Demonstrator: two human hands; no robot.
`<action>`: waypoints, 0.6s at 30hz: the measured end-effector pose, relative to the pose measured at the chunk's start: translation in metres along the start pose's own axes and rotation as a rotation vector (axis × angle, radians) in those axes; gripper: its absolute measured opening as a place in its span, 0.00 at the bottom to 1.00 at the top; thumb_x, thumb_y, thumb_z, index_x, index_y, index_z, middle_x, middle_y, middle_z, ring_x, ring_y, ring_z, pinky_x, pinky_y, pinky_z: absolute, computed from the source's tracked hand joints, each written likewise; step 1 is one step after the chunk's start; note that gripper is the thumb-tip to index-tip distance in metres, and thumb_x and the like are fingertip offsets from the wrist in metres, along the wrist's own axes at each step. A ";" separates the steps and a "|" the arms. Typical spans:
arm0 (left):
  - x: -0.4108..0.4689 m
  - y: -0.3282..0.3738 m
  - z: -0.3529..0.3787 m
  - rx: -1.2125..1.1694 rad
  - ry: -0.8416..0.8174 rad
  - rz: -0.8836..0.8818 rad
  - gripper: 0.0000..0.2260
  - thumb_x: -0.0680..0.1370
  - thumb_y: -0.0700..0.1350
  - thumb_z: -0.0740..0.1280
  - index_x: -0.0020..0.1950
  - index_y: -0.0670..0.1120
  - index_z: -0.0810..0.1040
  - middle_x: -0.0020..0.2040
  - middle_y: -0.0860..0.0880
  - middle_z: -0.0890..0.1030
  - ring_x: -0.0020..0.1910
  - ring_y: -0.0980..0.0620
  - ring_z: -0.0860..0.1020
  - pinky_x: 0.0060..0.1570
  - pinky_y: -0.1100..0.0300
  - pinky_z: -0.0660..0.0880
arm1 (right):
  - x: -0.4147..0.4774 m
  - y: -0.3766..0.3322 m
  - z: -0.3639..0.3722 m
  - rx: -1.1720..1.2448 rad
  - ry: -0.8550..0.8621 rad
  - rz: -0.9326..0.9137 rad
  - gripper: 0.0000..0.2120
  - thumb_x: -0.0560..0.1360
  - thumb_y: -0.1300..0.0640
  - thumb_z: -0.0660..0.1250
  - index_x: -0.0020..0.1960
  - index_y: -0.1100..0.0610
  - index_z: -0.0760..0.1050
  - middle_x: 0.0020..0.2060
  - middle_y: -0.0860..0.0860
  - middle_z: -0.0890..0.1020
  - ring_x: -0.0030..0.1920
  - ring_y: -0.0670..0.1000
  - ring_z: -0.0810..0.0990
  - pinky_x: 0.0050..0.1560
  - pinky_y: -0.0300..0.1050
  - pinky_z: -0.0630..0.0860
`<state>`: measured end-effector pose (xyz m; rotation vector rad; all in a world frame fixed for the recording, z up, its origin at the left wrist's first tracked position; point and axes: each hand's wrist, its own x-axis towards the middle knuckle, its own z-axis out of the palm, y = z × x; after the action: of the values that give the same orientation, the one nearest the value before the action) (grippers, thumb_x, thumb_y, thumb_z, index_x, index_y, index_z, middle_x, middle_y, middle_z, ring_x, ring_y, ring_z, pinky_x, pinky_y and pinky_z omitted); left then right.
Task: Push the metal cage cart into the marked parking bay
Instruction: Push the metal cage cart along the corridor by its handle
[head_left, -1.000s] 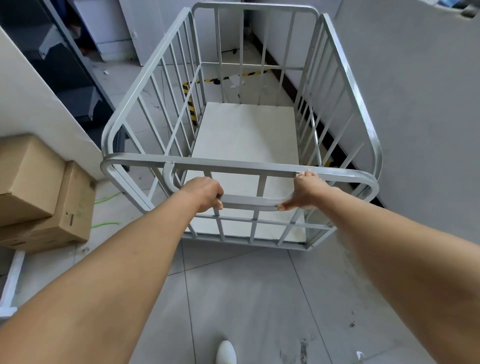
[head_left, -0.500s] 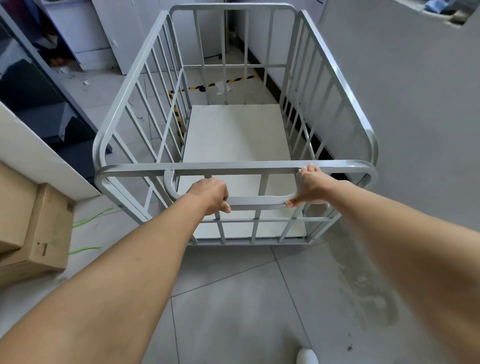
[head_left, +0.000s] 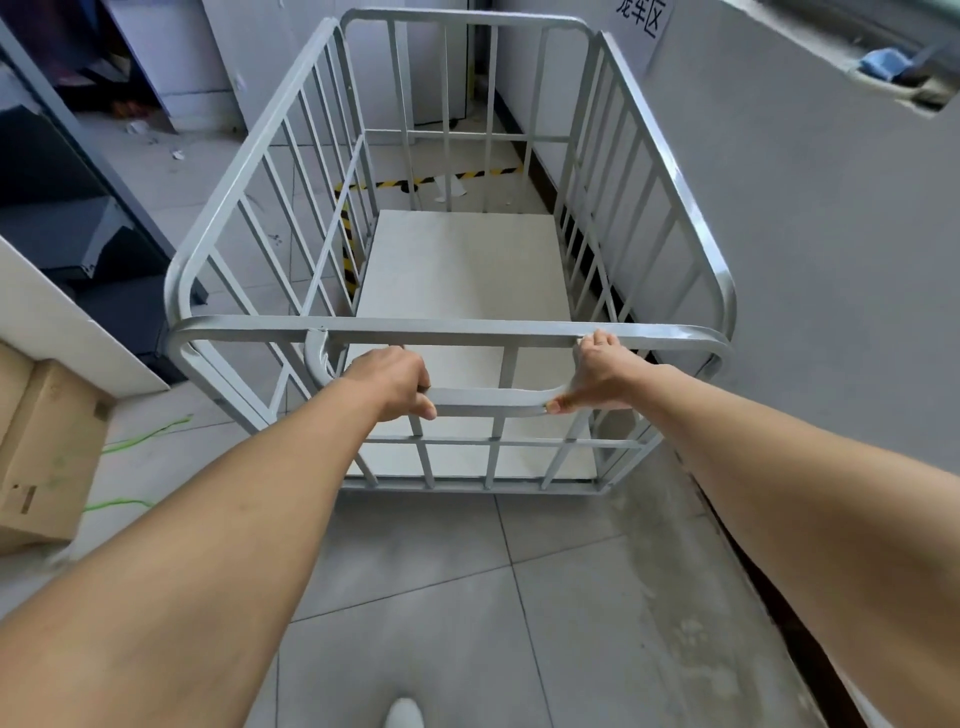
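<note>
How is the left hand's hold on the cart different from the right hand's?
The left hand wraps over the low curved handle bar, knuckles up; the right hand sits at the bar's right end, thumb along it, fingertips up against the top rail. The left hand grips nearer the middle; the right hand is closer to the wall. Both hold the same metal cage cart.

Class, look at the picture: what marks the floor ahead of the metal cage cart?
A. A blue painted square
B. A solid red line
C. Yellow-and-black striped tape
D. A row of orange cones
C: yellow-and-black striped tape runs across the floor, seen through the bars of the metal cage cart, with another strip along its left side.
</note>
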<state>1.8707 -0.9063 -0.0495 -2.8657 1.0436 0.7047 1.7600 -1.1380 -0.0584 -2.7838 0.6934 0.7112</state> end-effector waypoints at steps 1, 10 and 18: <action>0.006 0.003 -0.003 -0.001 0.000 0.006 0.20 0.72 0.54 0.73 0.28 0.45 0.69 0.31 0.50 0.70 0.41 0.45 0.72 0.38 0.60 0.64 | 0.005 0.004 -0.003 0.002 0.002 0.001 0.57 0.63 0.32 0.72 0.77 0.66 0.53 0.75 0.60 0.57 0.77 0.59 0.53 0.77 0.53 0.55; 0.064 0.001 -0.028 0.000 0.025 0.064 0.16 0.73 0.57 0.71 0.44 0.44 0.83 0.41 0.47 0.79 0.44 0.46 0.74 0.40 0.59 0.67 | 0.057 0.014 -0.037 0.059 -0.001 0.020 0.58 0.65 0.37 0.74 0.78 0.65 0.46 0.78 0.59 0.48 0.79 0.57 0.45 0.78 0.52 0.51; 0.115 -0.032 -0.062 0.008 0.023 0.043 0.16 0.73 0.56 0.71 0.34 0.45 0.76 0.32 0.49 0.73 0.40 0.46 0.72 0.36 0.59 0.64 | 0.113 -0.007 -0.062 0.139 0.023 0.000 0.58 0.67 0.38 0.73 0.79 0.63 0.42 0.79 0.57 0.42 0.79 0.55 0.41 0.79 0.52 0.46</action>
<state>1.9934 -0.9616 -0.0464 -2.8596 1.1121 0.6702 1.8758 -1.1942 -0.0600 -2.6692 0.7178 0.6072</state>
